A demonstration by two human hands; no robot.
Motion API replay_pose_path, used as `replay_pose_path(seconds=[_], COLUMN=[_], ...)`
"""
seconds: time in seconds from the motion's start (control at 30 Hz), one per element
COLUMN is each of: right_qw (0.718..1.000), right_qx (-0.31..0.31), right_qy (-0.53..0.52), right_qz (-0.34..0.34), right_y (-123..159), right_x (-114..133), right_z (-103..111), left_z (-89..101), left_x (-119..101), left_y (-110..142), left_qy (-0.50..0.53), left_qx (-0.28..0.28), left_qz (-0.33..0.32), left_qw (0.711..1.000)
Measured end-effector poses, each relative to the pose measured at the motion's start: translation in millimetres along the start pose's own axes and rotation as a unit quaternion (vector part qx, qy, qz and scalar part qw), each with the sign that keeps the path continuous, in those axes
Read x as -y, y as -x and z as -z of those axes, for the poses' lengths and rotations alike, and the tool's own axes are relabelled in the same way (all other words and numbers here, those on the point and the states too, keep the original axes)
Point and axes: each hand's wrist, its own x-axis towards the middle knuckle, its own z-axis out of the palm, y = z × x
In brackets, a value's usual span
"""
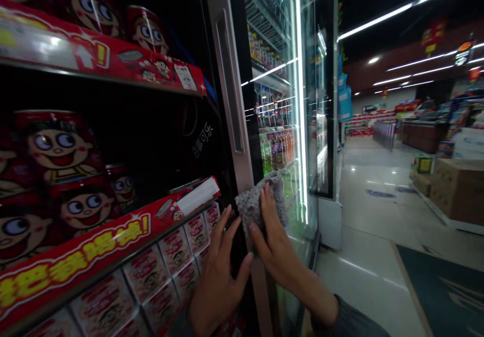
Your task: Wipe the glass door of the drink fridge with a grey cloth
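Observation:
My right hand (278, 249) presses a grey, speckled cloth (249, 203) against the metal frame (245, 163) and the glass of a cooler door. Its fingers lie over the cloth, and part of the cloth hangs past the frame onto the glass. Lower and to the left, my left hand (221, 276) is empty with its fingers spread. It is close to the dark inner edge of the frame, in front of the shelf with boxed drinks (176, 251); whether it touches the edge I cannot tell. Above the cloth runs the door's long recessed handle (230, 82).
Red cans with cartoon faces (60, 145) stand on shelves behind red printed strips (75, 251) at left. Bottles (276, 148) show through the lit cooler glass. On the right are cardboard boxes (457, 193), a dark floor mat (442, 286) and a tiled aisle (363, 216).

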Motion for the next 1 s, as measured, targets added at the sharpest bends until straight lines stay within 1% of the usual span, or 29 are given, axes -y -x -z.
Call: replay_pose_path(seconds=[0.1, 0.17, 0.23, 0.27, 0.33, 0.37, 0.43, 0.5, 0.57, 0.6, 0.67, 0.73, 0.8, 0.87, 0.93, 1.0], right_qw=[1.0, 1.0, 0.999, 0.998, 0.996, 0.994, 0.989, 0.986, 0.981, 0.976, 0.961, 0.948, 0.943, 0.944, 0.945, 0.942], right_qx=[-0.011, -0.016, -0.014, -0.008, 0.01, 0.021, 0.038, 0.053, 0.064, 0.066, 0.068, 0.069, 0.07, 0.065, 0.043, 0.008], right_qy=[-0.007, -0.02, -0.038, -0.05, -0.081, -0.099, -0.129, -0.146, -0.169, -0.187, -0.229, -0.264, -0.278, -0.278, -0.275, -0.275], right_qz=[-0.002, -0.008, -0.018, -0.024, -0.04, -0.048, -0.06, -0.06, -0.075, -0.093, -0.138, -0.165, -0.168, -0.167, -0.172, -0.191], right_y=[-8.2, -13.1, -16.9, -18.4, -20.7, -21.6, -23.0, -24.4, -26.4, -27.8, -31.3, -34.6, -36.2, -35.3, -32.2, -28.0], right_x=[6.7, 8.8, 9.9, 10.5, 11.5, 12.0, 12.2, 11.0, 8.7, 7.5, 6.1, 6.2, 6.9, 6.3, 2.3, -5.9], right_z=[-0.8, -0.6, 2.3, 5.0, 13.2, 18.3, 29.6, 40.2, 48.3, 51.3, 55.1, 57.2, 58.6, 59.7, 59.9, 59.0], left_z=[2.3, 4.2, 7.8, 9.9, 13.4, 14.0, 10.9, 1.3, -13.1, -20.8, -34.6, -43.9, -48.8, -51.0, -51.4, -50.2], left_x=[-3.4, -10.1, -21.6, -28.8, -44.7, -52.4, -65.3, -72.7, -74.0, -72.7, -67.0, -59.1, -50.9, -43.8, -39.1, -37.5], left_y=[-5.2, -7.9, -7.6, -6.6, -4.8, -5.0, -9.9, -21.0, -35.9, -43.5, -57.1, -67.6, -75.0, -80.3, -85.2, -91.8], left_qy=[0.031, 0.051, 0.071, 0.082, 0.113, 0.129, 0.154, 0.158, 0.125, 0.097, 0.037, -0.036, -0.117, -0.188, -0.238, -0.268], left_qx=[0.002, -0.009, -0.045, -0.073, -0.123, -0.137, -0.131, -0.1, -0.086, -0.093, -0.081, -0.061, -0.054, -0.068, -0.086, -0.089], left_qz=[0.003, 0.005, 0.006, 0.001, -0.023, -0.04, -0.062, -0.069, -0.095, -0.104, -0.099, -0.095, -0.101, -0.112, -0.123, -0.125], left_qw=[0.999, 0.999, 0.996, 0.994, 0.986, 0.981, 0.977, 0.98, 0.984, 0.985, 0.991, 0.993, 0.987, 0.973, 0.96, 0.951])
